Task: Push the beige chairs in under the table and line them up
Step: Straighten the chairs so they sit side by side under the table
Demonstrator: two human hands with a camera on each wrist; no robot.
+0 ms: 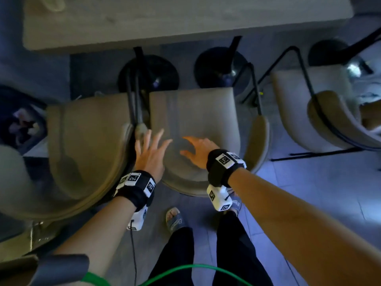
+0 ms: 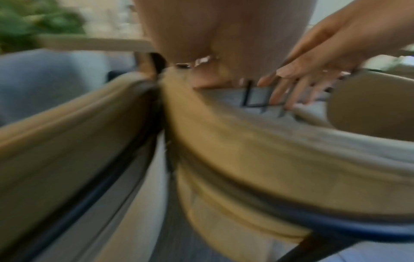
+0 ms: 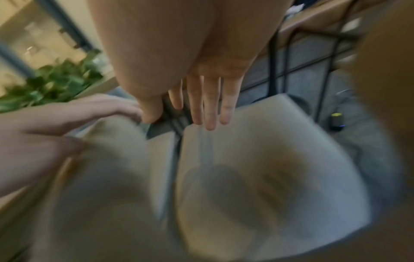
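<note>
From the left, one beige chair (image 1: 82, 145) sits pulled out, its armrest just beside the middle chair (image 1: 193, 120). My left hand (image 1: 149, 150) and right hand (image 1: 198, 150) hover over that middle seat, fingers spread, grasping nothing. I judge I'm reaching to grip its backrest and push toward the table (image 1: 165, 23). Floor ahead looks open; round table bases (image 1: 218, 67) stand close. The right chair (image 1: 321, 112) stands apart, angled.

My middle chair (image 1: 193, 120) sits jammed against the left chair (image 1: 86, 141); black table bases (image 1: 220, 67) block the far side, open floor (image 1: 299, 182) right.
</note>
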